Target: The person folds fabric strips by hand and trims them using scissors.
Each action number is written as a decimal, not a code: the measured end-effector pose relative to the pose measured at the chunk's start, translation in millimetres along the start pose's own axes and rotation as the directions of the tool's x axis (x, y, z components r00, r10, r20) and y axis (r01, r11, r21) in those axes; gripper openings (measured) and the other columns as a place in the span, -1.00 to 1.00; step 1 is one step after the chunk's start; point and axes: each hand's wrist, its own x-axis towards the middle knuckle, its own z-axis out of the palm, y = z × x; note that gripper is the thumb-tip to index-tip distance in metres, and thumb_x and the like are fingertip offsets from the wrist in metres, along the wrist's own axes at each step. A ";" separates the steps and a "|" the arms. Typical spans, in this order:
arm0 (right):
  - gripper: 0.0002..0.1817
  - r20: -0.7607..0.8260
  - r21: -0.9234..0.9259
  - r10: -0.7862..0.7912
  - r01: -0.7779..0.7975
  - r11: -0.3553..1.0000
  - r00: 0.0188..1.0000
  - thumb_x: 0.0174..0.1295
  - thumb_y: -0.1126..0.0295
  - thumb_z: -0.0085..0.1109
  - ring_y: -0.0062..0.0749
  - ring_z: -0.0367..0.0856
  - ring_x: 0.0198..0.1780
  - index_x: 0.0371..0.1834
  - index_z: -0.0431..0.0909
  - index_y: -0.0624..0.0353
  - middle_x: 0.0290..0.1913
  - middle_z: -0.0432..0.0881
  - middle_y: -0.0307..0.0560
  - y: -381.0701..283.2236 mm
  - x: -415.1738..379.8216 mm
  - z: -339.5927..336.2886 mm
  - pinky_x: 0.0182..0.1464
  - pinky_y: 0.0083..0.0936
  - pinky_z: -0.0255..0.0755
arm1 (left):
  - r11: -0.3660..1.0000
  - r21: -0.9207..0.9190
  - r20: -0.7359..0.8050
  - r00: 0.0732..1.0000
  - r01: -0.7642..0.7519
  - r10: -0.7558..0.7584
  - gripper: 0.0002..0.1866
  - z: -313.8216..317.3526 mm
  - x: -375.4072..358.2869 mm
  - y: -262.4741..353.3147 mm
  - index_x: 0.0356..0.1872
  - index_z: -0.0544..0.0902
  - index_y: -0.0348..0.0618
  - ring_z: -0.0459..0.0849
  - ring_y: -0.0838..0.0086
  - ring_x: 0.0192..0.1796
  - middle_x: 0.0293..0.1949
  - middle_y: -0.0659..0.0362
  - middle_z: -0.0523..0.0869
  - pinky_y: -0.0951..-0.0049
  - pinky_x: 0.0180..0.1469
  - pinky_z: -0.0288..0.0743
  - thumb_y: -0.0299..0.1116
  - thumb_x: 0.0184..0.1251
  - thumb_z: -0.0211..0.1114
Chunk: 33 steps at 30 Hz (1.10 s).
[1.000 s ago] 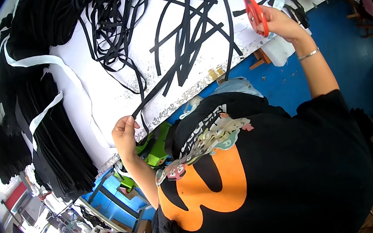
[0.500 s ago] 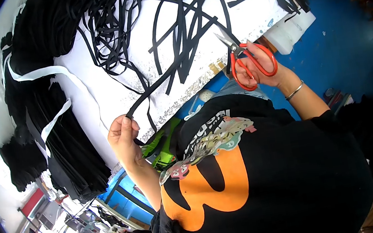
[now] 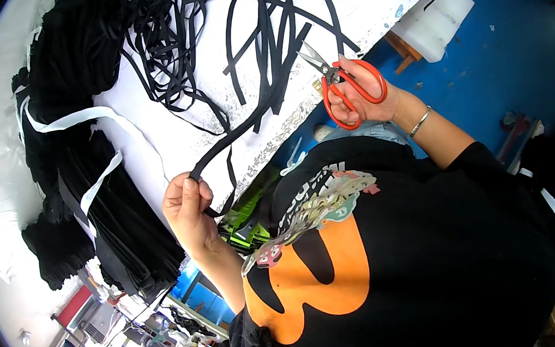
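The black strap (image 3: 230, 141) runs off the white table (image 3: 170, 128) edge into my left hand (image 3: 187, 205), which is clenched around its end. My right hand (image 3: 366, 92) grips the red-handled scissors (image 3: 343, 84), blades parted, just beside the table edge, near the tangle of black strips (image 3: 269, 24).

A: Where does the view look from?

B: There's one only, worn on the head. It looks steeply down over the person's own chest, so the shirt (image 3: 390, 257) fills the frame from 4 to 7 o'clock.

A: And which way does it face?

B: Forward and down onto the bench (image 3: 163, 129), which lies toward 11 o'clock. It's a fisheye, with dark corners. Both hands sit close, the floor (image 3: 512, 59) lying at 2 o'clock.
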 end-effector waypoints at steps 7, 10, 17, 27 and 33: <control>-0.27 0.043 0.126 -0.035 0.030 0.992 0.998 0.30 -0.36 -0.37 -0.39 0.37 -0.57 -0.50 0.35 0.16 -0.58 0.34 -0.21 8.8 10.0 -9.6 -0.56 -0.62 0.21 | 0.999 -0.028 0.011 0.999 -0.046 0.046 -0.81 3.1 -11.0 10.4 -0.27 0.60 -0.33 0.39 0.66 -0.61 -0.56 0.17 0.59 0.73 -0.56 0.15 -0.36 0.31 0.27; -0.27 0.012 0.101 -0.060 0.059 0.993 0.998 0.29 -0.37 -0.37 -0.40 0.36 -0.57 -0.50 0.36 0.16 -0.59 0.35 -0.18 7.8 8.8 -7.2 -0.56 -0.62 0.23 | 0.998 -0.046 0.016 0.999 -0.033 0.034 -0.82 -0.7 -12.2 12.8 -0.26 0.59 -0.33 0.39 0.66 -0.61 -0.57 0.16 0.59 0.70 -0.53 0.19 -0.37 0.32 0.26; -0.23 0.066 0.085 -0.039 0.033 0.996 0.997 0.26 -0.42 -0.44 -0.42 0.35 -0.60 -0.49 0.36 0.15 -0.61 0.42 -0.08 7.2 8.2 -9.6 -0.56 -0.64 0.22 | 0.997 -0.082 0.036 0.999 -0.014 0.017 -0.82 -4.7 -9.1 12.5 -0.28 0.58 -0.31 0.23 0.70 -0.67 -0.62 0.19 0.56 0.67 -0.54 0.14 -0.36 0.35 0.23; -0.21 0.056 -0.046 0.008 -0.005 0.999 0.998 0.23 -0.46 -0.53 -0.51 0.29 -0.66 -0.52 0.33 0.09 -0.65 0.41 -0.10 9.8 -3.6 0.5 -0.56 -0.71 0.16 | 0.996 -0.082 0.023 0.999 -0.029 0.031 -0.81 -6.5 -2.3 8.9 -0.27 0.58 -0.32 0.23 0.70 -0.67 -0.62 0.19 0.56 0.66 -0.54 0.14 -0.36 0.35 0.22; -0.20 0.086 -0.018 0.056 -0.055 0.998 0.995 0.24 -0.45 -0.52 -0.47 0.29 -0.61 -0.53 0.38 0.11 -0.62 0.41 -0.07 7.2 -8.8 -9.8 -0.50 -0.67 0.20 | 0.993 -0.101 0.030 0.997 -0.062 0.066 -0.81 -3.6 -3.6 13.5 -0.28 0.58 -0.33 0.24 0.69 -0.67 -0.62 0.18 0.56 0.65 -0.53 0.15 -0.35 0.34 0.24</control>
